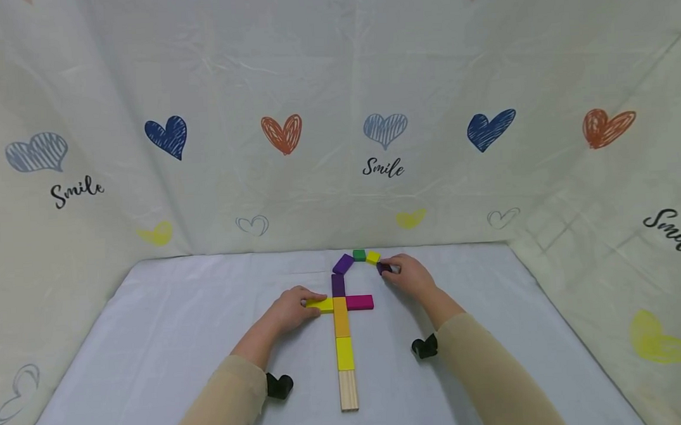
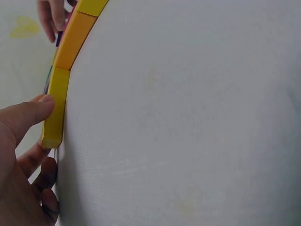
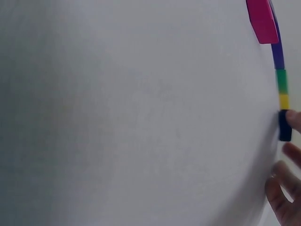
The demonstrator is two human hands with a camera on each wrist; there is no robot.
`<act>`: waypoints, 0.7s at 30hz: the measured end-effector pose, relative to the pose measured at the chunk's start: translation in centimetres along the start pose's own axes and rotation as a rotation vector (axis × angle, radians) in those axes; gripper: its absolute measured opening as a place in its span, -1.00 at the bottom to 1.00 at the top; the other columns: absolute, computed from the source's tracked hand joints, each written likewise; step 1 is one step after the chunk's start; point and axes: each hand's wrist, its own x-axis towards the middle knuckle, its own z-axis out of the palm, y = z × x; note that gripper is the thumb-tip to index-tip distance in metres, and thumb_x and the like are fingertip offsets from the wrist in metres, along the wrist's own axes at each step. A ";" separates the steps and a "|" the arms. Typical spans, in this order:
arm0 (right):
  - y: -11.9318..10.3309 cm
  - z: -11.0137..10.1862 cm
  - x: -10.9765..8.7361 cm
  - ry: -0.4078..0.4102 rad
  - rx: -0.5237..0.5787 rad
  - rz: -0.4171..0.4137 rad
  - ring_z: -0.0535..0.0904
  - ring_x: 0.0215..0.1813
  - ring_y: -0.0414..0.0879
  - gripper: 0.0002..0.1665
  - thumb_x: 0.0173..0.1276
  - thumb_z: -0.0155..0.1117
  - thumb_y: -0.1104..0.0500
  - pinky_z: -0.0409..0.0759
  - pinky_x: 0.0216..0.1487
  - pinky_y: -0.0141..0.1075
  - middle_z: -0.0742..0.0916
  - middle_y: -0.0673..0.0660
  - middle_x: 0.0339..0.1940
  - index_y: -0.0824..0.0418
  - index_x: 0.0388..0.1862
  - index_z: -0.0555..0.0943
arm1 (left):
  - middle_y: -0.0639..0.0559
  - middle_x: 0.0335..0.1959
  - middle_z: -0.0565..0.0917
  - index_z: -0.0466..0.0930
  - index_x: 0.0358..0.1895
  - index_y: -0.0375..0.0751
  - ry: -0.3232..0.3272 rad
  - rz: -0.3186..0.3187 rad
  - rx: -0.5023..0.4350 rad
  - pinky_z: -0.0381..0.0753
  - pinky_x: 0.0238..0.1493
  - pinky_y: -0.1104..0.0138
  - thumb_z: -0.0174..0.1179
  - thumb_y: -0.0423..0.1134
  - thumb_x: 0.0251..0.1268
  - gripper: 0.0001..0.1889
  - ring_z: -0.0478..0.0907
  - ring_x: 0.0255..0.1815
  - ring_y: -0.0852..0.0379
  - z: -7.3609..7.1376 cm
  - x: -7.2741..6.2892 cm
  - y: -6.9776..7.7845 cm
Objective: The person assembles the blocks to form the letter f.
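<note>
My left hand (image 1: 292,308) pinches the outer end of a yellow block (image 2: 58,108) between thumb and fingers. This block lies flat as the left arm of a cross. Across from it is a magenta block (image 1: 359,302), with an orange block (image 1: 342,317) between them. Farther back, my right hand (image 1: 410,277) pinches a small dark purple block (image 3: 285,125), partly covered by the fingertips. That block sits against a small yellow block (image 1: 373,257), which follows a green block (image 1: 359,255) and a slanted purple block (image 1: 343,264) in a curve.
An upright purple block (image 1: 338,285) links the curve to the cross. Toward me, a yellow block (image 1: 345,353) and a plain wood block (image 1: 349,391) continue the stem. White cloth (image 1: 207,307) covers the table; a heart-printed curtain (image 1: 328,194) hangs behind its back edge.
</note>
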 end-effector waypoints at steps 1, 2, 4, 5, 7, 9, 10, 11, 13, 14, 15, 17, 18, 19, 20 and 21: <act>0.0 0.0 -0.1 0.004 0.004 -0.002 0.55 0.08 0.12 -0.54 0.38 0.34 0.08 0.50 0.20 0.02 0.64 0.22 0.16 0.13 0.23 0.64 | -0.01 0.22 0.53 0.69 0.12 0.35 0.002 -0.002 0.000 0.41 0.27 -0.13 0.32 -0.08 0.30 -0.67 0.41 0.24 -0.12 0.0 0.0 0.0; 0.0 0.0 -0.1 0.006 0.007 0.001 0.56 0.05 0.11 -0.54 0.38 0.34 0.08 0.52 0.18 0.01 0.64 0.22 0.15 0.13 0.24 0.63 | -0.01 0.22 0.54 0.68 0.12 0.35 0.003 0.000 0.000 0.41 0.26 -0.14 0.32 -0.08 0.30 -0.66 0.41 0.24 -0.13 0.1 0.0 0.0; 0.0 0.0 -0.3 0.007 0.024 0.018 0.55 0.00 0.08 -0.52 0.38 0.34 0.06 0.54 0.14 -0.01 0.63 0.20 0.16 0.12 0.26 0.62 | -0.02 0.21 0.54 0.68 0.12 0.35 0.006 0.005 0.007 0.42 0.25 -0.14 0.32 -0.08 0.30 -0.66 0.41 0.24 -0.13 0.1 0.0 -0.1; 0.0 0.1 -0.3 0.007 0.032 0.026 0.54 -0.02 0.07 -0.51 0.38 0.34 0.05 0.55 0.11 -0.03 0.63 0.20 0.16 0.11 0.27 0.61 | -0.01 0.21 0.54 0.68 0.13 0.35 0.007 0.005 0.013 0.42 0.25 -0.14 0.32 -0.08 0.30 -0.66 0.41 0.23 -0.12 0.2 0.0 -0.1; 0.0 0.1 -0.5 0.012 0.048 0.038 0.53 -0.06 0.05 -0.49 0.39 0.32 0.04 0.56 0.07 -0.06 0.62 0.19 0.18 0.10 0.29 0.59 | -0.01 0.21 0.54 0.67 0.14 0.36 0.009 0.008 0.024 0.42 0.25 -0.13 0.31 -0.08 0.31 -0.65 0.41 0.23 -0.12 0.2 0.0 -0.2; 0.1 0.0 -0.7 0.021 0.063 0.052 0.52 -0.07 0.03 -0.48 0.40 0.31 0.01 0.57 0.01 -0.09 0.62 0.17 0.19 0.09 0.31 0.58 | -0.01 0.21 0.53 0.66 0.15 0.36 0.015 0.016 0.034 0.42 0.25 -0.13 0.30 -0.07 0.32 -0.65 0.41 0.23 -0.12 0.3 0.0 -0.2; 0.2 0.0 -0.8 0.025 0.069 0.057 0.52 -0.07 0.02 -0.48 0.41 0.30 0.00 0.58 -0.02 -0.11 0.61 0.16 0.20 0.08 0.32 0.57 | -0.01 0.21 0.53 0.66 0.16 0.37 0.016 0.018 0.038 0.42 0.25 -0.13 0.30 -0.07 0.33 -0.64 0.40 0.24 -0.12 0.3 0.0 -0.2; 0.2 0.0 -0.9 0.028 0.077 0.062 0.52 -0.06 0.02 -0.48 0.42 0.29 -0.01 0.58 -0.04 -0.13 0.61 0.16 0.20 0.07 0.32 0.57 | -0.02 0.22 0.52 0.65 0.17 0.37 0.018 0.021 0.043 0.42 0.26 -0.12 0.29 -0.07 0.33 -0.64 0.40 0.24 -0.12 0.3 -0.1 -0.3; 0.3 -0.1 -1.2 0.030 0.090 0.074 0.53 -0.06 0.01 -0.48 0.43 0.28 -0.03 0.60 -0.10 -0.17 0.60 0.15 0.21 0.05 0.33 0.56 | -0.03 0.23 0.52 0.64 0.18 0.37 0.024 0.028 0.050 0.42 0.26 -0.13 0.28 -0.07 0.34 -0.64 0.40 0.24 -0.13 0.4 -0.1 -0.3; 0.4 -0.2 -1.4 0.029 0.096 0.075 0.53 -0.05 0.01 -0.48 0.43 0.27 -0.03 0.60 -0.12 -0.18 0.60 0.15 0.21 0.06 0.33 0.56 | -0.03 0.23 0.51 0.64 0.18 0.37 0.026 0.028 0.054 0.42 0.26 -0.13 0.28 -0.06 0.34 -0.63 0.40 0.24 -0.13 0.4 -0.2 -0.3; 0.4 -0.2 -1.6 0.025 0.105 0.078 0.53 -0.05 0.02 -0.48 0.43 0.27 -0.03 0.60 -0.14 -0.19 0.60 0.16 0.21 0.06 0.32 0.56 | -0.03 0.23 0.51 0.63 0.19 0.38 0.027 0.027 0.056 0.41 0.26 -0.12 0.28 -0.06 0.34 -0.63 0.39 0.25 -0.13 0.4 -0.2 -0.3; 0.4 -0.3 -1.9 0.019 0.114 0.076 0.53 -0.05 0.02 -0.48 0.44 0.26 -0.03 0.60 -0.17 -0.20 0.60 0.17 0.20 0.06 0.33 0.56 | -0.04 0.23 0.51 0.63 0.20 0.37 0.028 0.032 0.060 0.42 0.26 -0.12 0.29 -0.06 0.34 -0.62 0.39 0.24 -0.14 0.4 -0.3 -0.3; 0.3 -0.4 -2.1 0.017 0.117 0.077 0.53 -0.05 0.02 -0.48 0.43 0.26 -0.03 0.60 -0.18 -0.22 0.60 0.16 0.21 0.06 0.33 0.55 | -0.04 0.23 0.51 0.62 0.21 0.36 0.028 0.035 0.060 0.42 0.25 -0.13 0.29 -0.07 0.33 -0.61 0.40 0.23 -0.14 0.3 -0.3 -0.3; 0.3 -0.4 -2.3 0.016 0.123 0.079 0.52 -0.05 0.02 -0.47 0.43 0.26 -0.04 0.59 -0.19 -0.22 0.60 0.16 0.21 0.05 0.33 0.55 | -0.05 0.23 0.51 0.61 0.23 0.36 0.028 0.040 0.060 0.43 0.24 -0.13 0.30 -0.06 0.32 -0.59 0.40 0.22 -0.13 0.3 -0.3 -0.4; 0.2 -0.4 -2.6 0.015 0.127 0.077 0.52 -0.05 0.02 -0.47 0.43 0.26 -0.04 0.59 -0.20 -0.23 0.60 0.16 0.21 0.05 0.33 0.55 | -0.05 0.22 0.51 0.59 0.25 0.35 0.027 0.045 0.057 0.45 0.23 -0.12 0.30 -0.06 0.32 -0.57 0.41 0.20 -0.13 0.3 -0.3 -0.4; 0.2 -0.5 -2.8 0.013 0.135 0.078 0.52 -0.05 0.01 -0.47 0.43 0.27 -0.04 0.58 -0.21 -0.23 0.60 0.15 0.22 0.05 0.33 0.55 | -0.06 0.22 0.51 0.57 0.28 0.33 0.026 0.053 0.053 0.46 0.21 -0.11 0.30 -0.06 0.31 -0.54 0.43 0.16 -0.11 0.3 -0.3 -0.5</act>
